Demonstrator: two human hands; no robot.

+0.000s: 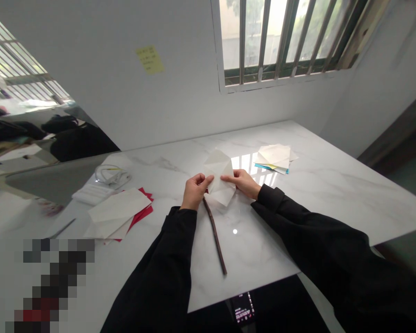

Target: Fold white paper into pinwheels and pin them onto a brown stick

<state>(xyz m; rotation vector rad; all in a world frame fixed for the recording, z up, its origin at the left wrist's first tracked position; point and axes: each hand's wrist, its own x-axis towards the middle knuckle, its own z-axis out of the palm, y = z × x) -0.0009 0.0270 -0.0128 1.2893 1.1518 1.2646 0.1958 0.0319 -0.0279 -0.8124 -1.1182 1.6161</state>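
A folded cream-white paper (220, 173) is held up over the marble-patterned table (260, 249), between both hands. My left hand (195, 188) pinches its left edge, thumb on the paper's face. On the right side, my right hand (243, 182) grips the same paper between thumb and fingers. Creases run across the paper and its lower end comes to a point. A thin dark brown stick (215, 236) lies on the table just below my left hand, its top end close to that hand.
White and red papers (119, 212) are piled at the left, near a white cable (113, 175) and a pen (63, 228). More white papers (273, 156), with blue and yellow beneath, sit at the back right. A lit phone (243, 308) is below the front edge.
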